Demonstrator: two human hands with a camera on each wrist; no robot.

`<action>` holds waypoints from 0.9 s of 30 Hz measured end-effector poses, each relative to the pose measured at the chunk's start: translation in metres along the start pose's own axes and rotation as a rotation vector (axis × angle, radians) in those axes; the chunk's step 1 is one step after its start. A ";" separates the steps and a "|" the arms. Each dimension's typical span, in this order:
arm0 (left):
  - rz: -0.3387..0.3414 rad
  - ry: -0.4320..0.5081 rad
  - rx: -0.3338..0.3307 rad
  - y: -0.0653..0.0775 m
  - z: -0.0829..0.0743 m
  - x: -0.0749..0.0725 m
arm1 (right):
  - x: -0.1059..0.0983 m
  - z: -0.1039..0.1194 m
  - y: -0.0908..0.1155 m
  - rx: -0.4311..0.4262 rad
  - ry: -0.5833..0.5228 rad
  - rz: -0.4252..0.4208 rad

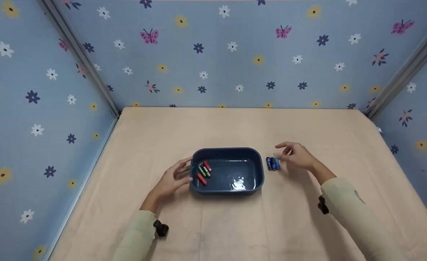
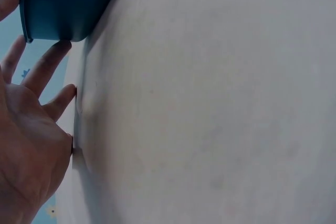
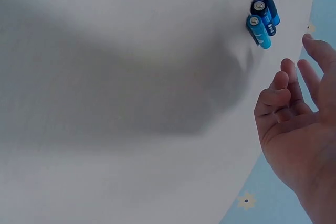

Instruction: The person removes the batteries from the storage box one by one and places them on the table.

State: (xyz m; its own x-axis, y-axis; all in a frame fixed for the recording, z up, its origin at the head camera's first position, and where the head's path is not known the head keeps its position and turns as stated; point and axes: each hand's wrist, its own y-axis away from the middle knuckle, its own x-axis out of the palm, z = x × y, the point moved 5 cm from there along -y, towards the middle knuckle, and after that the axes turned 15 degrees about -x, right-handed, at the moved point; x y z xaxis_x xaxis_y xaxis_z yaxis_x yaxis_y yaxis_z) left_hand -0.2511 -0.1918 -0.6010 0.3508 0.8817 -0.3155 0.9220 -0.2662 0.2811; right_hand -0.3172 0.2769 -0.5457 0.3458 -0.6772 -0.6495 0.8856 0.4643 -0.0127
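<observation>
A dark blue rectangular tub [image 1: 235, 168] stands on the table in the head view. My left hand [image 1: 171, 180] is at its left end, fingers spread and fingertips touching the wall; the left wrist view shows this hand [image 2: 31, 129] with fingers mostly straight. Inside the tub, several small batteries [image 1: 202, 179], red and green, lie near its left wall. To the right of the tub, three blue batteries [image 1: 272, 164] lie side by side on the table. My right hand [image 1: 297, 156] hovers just right of them, fingers loosely bent and holding nothing. In the right wrist view a gap separates the hand [image 3: 299, 124] from the batteries [image 3: 264, 19].
A beige cloth covers the table [image 1: 231, 232]. Blue flowered panels [image 1: 235, 54] rise behind it and at both sides, with grey metal posts [image 1: 86, 61] at the back corners.
</observation>
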 end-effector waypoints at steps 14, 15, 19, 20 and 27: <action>0.017 -0.025 0.042 0.001 -0.001 0.002 | 0.002 0.014 -0.020 -0.071 0.057 0.005; 0.019 -0.030 0.044 0.002 -0.002 0.002 | 0.003 0.016 -0.022 -0.075 0.059 0.007; 0.020 -0.039 0.040 0.001 -0.001 0.002 | 0.007 0.022 -0.029 -0.100 0.056 0.013; 0.020 -0.038 0.039 0.001 -0.001 0.002 | 0.008 0.024 -0.031 -0.104 0.055 0.016; 0.031 -0.044 0.067 -0.001 0.000 0.001 | 0.015 0.046 -0.044 -0.152 0.057 0.030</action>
State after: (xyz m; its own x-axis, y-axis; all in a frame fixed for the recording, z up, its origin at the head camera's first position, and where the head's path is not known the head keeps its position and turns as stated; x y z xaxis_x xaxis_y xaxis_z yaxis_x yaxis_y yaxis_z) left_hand -0.2517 -0.1907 -0.6020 0.3845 0.8550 -0.3480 0.9192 -0.3197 0.2300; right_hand -0.3363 0.2197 -0.5198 0.3495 -0.6306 -0.6929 0.8168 0.5674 -0.1045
